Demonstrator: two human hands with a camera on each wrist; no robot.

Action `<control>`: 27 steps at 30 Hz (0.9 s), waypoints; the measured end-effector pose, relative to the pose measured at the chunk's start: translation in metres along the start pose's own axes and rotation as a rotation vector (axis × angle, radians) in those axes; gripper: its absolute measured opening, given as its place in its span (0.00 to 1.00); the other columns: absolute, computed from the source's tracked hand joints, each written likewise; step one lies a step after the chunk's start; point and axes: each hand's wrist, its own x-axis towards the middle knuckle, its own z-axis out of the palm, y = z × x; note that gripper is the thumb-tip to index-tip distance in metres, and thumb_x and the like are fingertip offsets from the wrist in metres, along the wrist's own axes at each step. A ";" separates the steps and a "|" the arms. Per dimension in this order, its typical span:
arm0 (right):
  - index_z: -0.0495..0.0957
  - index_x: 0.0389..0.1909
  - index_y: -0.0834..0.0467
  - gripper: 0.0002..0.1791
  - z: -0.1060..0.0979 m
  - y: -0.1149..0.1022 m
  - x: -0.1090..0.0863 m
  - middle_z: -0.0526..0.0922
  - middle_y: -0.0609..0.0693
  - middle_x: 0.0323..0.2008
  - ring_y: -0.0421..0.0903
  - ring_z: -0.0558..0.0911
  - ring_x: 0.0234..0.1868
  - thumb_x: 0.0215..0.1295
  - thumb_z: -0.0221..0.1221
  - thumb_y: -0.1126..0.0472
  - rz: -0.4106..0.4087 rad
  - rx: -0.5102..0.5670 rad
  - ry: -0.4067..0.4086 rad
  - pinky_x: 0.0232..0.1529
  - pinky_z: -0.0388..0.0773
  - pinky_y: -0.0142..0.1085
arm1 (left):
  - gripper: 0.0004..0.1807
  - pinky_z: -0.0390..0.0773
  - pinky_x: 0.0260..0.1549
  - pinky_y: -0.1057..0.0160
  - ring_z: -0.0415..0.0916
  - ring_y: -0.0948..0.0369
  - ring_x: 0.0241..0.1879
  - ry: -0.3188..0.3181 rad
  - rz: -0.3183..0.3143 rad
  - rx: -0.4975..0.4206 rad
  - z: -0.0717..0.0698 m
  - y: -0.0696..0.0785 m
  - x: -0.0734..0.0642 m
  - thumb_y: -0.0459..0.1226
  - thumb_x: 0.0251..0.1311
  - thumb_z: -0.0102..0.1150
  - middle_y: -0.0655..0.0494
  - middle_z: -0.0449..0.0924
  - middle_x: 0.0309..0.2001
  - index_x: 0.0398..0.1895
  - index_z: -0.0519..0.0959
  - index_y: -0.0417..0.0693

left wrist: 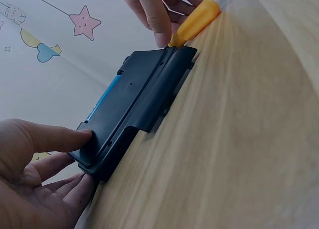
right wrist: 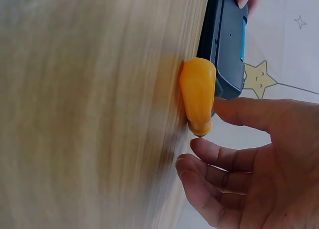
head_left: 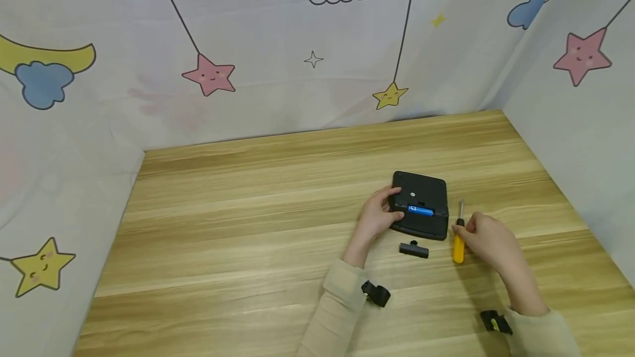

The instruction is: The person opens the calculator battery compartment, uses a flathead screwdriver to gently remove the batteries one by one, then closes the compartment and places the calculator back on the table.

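A black calculator [head_left: 421, 194] lies face down on the table, its battery slot uncovered with a blue battery [head_left: 420, 211] in it. My left hand [head_left: 377, 214] grips its left edge, thumb on the back and fingers at the side and underneath, as the left wrist view shows. To its right lies a screwdriver with a yellow handle [head_left: 458, 249], its metal shaft pointing away from me. Beside it is my right hand [head_left: 491, 238]; in the right wrist view the thumb meets the handle while the other fingers stay loosely bent, not wrapped round it.
A small dark battery cover [head_left: 414, 250] with a tab sits just in front of the calculator. Wood-grain table [head_left: 223, 236] spreads around, bounded behind and on both sides by white cloth [head_left: 268, 32] printed with stars and clouds. Each wrist wears a black camera mount [head_left: 376, 294].
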 end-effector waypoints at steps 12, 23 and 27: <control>0.64 0.13 0.55 0.25 -0.002 -0.004 0.006 0.61 0.44 0.13 0.41 0.62 0.15 0.69 0.50 0.47 0.044 -0.044 -0.118 0.17 0.57 0.31 | 0.31 0.73 0.64 0.59 0.66 0.53 0.68 0.004 -0.010 0.012 0.000 0.000 -0.001 0.24 0.52 0.65 0.53 0.63 0.71 0.61 0.76 0.53; 0.69 0.18 0.57 0.23 0.001 -0.004 0.008 0.66 0.47 0.15 0.43 0.65 0.18 0.69 0.48 0.48 0.076 -0.068 -0.176 0.18 0.59 0.32 | 0.31 0.72 0.64 0.60 0.65 0.53 0.68 0.005 -0.005 0.014 -0.001 0.000 0.000 0.24 0.52 0.64 0.52 0.63 0.71 0.61 0.76 0.52; 0.69 0.16 0.56 0.23 0.002 -0.003 0.008 0.66 0.47 0.15 0.43 0.65 0.18 0.68 0.48 0.48 0.070 -0.072 -0.171 0.18 0.59 0.32 | 0.31 0.72 0.64 0.60 0.65 0.53 0.68 0.004 -0.003 0.016 -0.001 0.001 0.000 0.24 0.52 0.64 0.53 0.63 0.71 0.61 0.76 0.53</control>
